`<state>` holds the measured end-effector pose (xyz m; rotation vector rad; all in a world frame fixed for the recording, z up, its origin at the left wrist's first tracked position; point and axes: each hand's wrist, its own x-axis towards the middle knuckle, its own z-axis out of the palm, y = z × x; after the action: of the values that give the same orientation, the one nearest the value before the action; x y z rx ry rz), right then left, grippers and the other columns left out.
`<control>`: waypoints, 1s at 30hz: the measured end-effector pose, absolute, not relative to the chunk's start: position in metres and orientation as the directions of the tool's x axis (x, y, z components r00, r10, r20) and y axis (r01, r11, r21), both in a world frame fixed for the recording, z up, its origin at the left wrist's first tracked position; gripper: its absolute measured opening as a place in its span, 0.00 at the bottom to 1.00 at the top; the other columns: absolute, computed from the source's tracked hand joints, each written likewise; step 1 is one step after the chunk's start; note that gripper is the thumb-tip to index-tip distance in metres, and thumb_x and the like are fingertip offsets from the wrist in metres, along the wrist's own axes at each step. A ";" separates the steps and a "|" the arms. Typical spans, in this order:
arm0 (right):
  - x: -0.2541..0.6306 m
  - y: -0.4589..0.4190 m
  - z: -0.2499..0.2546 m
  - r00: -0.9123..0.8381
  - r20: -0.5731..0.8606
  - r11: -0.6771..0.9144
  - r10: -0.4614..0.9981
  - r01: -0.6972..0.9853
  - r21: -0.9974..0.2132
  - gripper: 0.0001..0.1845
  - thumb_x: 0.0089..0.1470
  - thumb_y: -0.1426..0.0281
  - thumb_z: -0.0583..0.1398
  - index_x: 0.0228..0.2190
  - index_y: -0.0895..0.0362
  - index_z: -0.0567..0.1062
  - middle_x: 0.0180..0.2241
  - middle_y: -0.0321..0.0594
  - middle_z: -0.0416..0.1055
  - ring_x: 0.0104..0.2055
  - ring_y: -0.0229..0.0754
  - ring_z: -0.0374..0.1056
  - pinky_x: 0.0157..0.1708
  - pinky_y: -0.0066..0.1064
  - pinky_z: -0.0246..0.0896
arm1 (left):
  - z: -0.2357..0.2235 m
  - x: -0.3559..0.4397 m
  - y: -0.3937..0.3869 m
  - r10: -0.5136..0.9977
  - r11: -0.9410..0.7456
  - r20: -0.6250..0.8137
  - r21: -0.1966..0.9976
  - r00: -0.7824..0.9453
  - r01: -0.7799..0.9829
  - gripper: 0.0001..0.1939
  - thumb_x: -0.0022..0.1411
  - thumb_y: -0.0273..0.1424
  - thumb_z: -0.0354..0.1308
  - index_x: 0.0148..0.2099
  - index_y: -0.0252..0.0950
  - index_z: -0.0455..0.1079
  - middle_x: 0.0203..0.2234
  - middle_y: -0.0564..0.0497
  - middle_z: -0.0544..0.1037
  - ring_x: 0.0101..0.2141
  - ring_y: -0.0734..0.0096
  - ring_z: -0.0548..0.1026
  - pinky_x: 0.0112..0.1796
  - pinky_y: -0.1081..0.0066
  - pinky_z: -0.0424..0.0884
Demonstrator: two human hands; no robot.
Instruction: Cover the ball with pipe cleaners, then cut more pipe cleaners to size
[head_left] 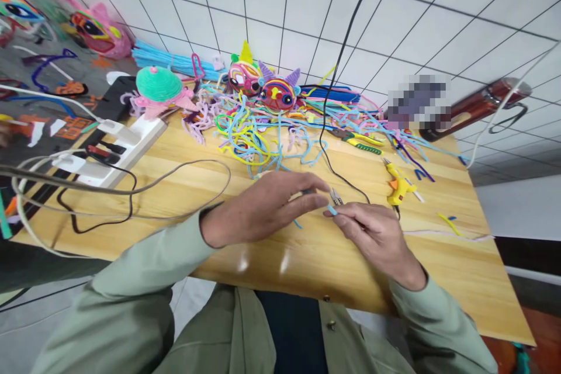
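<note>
My right hand [377,236] pinches a short light blue pipe cleaner piece [332,210] between thumb and fingers, above the table near its front edge. Opposite it, my left hand [267,205] reaches in with thumb and forefinger stretched out and apart, close to the tip of the piece. A small pair of snips [336,196] lies just beyond the fingertips, partly hidden by my right hand. Something dark shows in the gap between my left fingers; I cannot make it out. A light blue strand [298,224] pokes out below my left hand.
Tangled pipe cleaners [249,137] lie before two colourful fuzzy heads [280,94]. Green-and-yellow pliers [359,141] and a yellow glue gun [400,188] are to the right. A power strip [131,152] with looping cables, a green-domed figure [158,89] and a red thermos [477,108] stand around.
</note>
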<state>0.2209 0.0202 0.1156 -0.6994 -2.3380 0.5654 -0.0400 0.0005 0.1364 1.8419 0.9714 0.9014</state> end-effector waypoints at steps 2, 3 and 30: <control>0.214 0.020 0.124 -0.686 0.466 0.809 0.558 0.324 -0.491 0.07 0.71 0.73 0.64 0.38 0.57 0.82 0.26 0.35 0.79 0.23 0.35 0.73 0.27 0.27 0.64 | 0.138 -0.033 -0.009 0.885 -0.240 0.132 0.951 0.446 0.194 0.14 0.80 0.37 0.56 0.43 0.38 0.79 0.33 0.52 0.83 0.34 0.70 0.78 0.41 0.71 0.72; 0.212 0.021 0.127 -0.683 0.475 0.814 0.555 0.330 -0.478 0.07 0.70 0.73 0.64 0.37 0.57 0.81 0.25 0.35 0.78 0.23 0.35 0.71 0.26 0.28 0.63 | 0.137 -0.030 -0.013 0.899 -0.190 0.107 0.969 0.425 0.157 0.15 0.79 0.37 0.56 0.41 0.37 0.79 0.29 0.53 0.79 0.31 0.71 0.75 0.37 0.72 0.69; 0.199 0.050 0.105 -0.402 -0.180 -0.350 0.898 -0.403 -0.846 0.19 0.53 0.55 0.77 0.37 0.56 0.86 0.27 0.32 0.71 0.26 0.31 0.64 0.25 0.23 0.61 | 0.062 0.034 -0.016 0.967 0.251 -0.228 0.931 0.118 -0.264 0.25 0.66 0.54 0.68 0.40 0.35 0.78 0.20 0.61 0.59 0.22 0.78 0.53 0.24 0.73 0.51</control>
<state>0.1993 0.0502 0.1050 -0.8316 -0.9243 1.8703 0.0338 -0.0162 0.0617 0.8687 1.0495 1.0900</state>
